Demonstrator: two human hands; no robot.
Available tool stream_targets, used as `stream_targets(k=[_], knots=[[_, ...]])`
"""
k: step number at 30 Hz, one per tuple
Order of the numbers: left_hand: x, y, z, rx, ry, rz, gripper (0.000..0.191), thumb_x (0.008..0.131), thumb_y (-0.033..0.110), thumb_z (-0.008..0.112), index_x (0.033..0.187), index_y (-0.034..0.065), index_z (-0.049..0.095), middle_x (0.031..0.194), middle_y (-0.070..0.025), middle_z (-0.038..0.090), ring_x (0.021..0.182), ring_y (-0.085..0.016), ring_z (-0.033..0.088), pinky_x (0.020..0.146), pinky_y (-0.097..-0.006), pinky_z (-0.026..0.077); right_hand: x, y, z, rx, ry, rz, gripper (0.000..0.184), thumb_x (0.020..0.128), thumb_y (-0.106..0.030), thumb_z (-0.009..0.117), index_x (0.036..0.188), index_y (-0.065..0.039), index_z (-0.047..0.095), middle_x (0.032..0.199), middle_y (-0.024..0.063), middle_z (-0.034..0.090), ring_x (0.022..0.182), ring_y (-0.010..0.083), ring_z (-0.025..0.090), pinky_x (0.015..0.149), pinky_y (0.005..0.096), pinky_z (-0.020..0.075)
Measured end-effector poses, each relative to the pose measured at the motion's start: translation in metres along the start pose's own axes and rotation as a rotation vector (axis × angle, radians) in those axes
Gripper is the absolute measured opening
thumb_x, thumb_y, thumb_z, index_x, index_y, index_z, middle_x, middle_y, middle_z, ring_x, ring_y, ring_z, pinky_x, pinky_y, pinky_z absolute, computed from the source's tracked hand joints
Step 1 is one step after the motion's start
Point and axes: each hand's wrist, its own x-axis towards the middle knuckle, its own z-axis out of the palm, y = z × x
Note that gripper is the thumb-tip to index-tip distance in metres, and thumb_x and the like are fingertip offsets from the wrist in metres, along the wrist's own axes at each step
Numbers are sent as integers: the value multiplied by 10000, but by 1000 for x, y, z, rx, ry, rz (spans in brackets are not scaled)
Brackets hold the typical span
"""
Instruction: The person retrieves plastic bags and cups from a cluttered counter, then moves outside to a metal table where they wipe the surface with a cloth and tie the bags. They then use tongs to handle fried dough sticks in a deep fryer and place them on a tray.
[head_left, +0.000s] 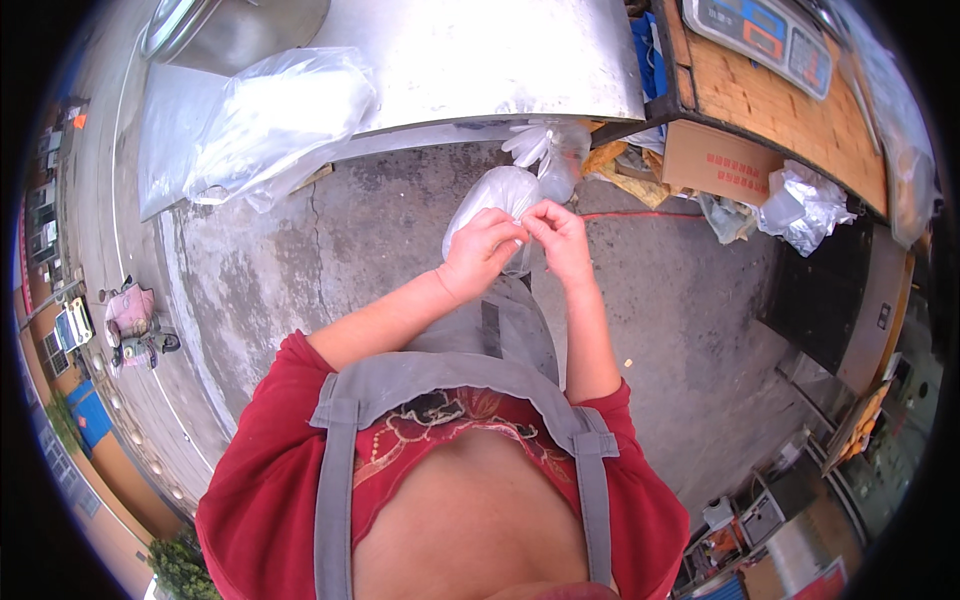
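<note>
Both my hands are together in front of my apron, at a translucent white plastic bag (493, 191). The fingertips of my left hand (480, 251) pinch the gathered plastic of the bag. Close beside them, the thumb and fingers of my right hand (561, 238) pinch the same gathered part. The bag bulges beyond my fingers; its contents are not clear through the film. Just past it, thin clear plastic gloves or bags (544, 146) hang below the edge of a metal table (480, 67).
Clear plastic sheeting (277, 112) drapes over the table's left corner, near a large metal pot (240, 30). To the right stands a wooden-topped counter (810, 127) bearing a printed sign, with a cardboard box (716, 161) and crumpled foil (806, 206) below. A parked scooter (135, 322) stands by the road.
</note>
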Motion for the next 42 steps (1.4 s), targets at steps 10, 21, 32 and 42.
stream_targets(k=[10, 21, 32, 42], knots=[[-2, -12, -8, -104, -55, -178, 142, 756, 1, 639, 878, 56, 685, 729, -46, 577, 675, -141, 523, 651, -275, 455, 112, 29, -9, -832, 625, -302, 402, 696, -2, 628, 1094, -45, 583, 1082, 140, 567, 839, 320, 553, 782, 336, 457], [-10, -35, -10, -853, -129, -576, 130, 839, 44, 606, 964, 34, 639, 666, 6, 561, 589, -63, 492, 543, -214, 400, 126, 26, -68, -308, 179, 0, 380, 699, 41, 509, 1060, -21, 609, 902, 107, 628, 798, 184, 592, 699, 300, 482], [-10, -32, 1, -815, -132, -623, 146, 828, 21, 593, 962, 44, 644, 641, 30, 522, 555, -56, 439, 520, -207, 350, 102, 9, -53, -277, 410, -125, 121, 742, 18, 683, 846, -23, 636, 757, 5, 623, 677, 64, 554, 645, 216, 466], [-10, -38, 4, -775, -95, -644, 152, 826, 5, 580, 956, 45, 646, 638, 34, 516, 556, -50, 439, 520, -202, 358, 74, 9, -41, -102, 306, -197, 101, 783, 60, 605, 848, 0, 655, 821, 6, 622, 716, 70, 574, 672, 216, 469]])
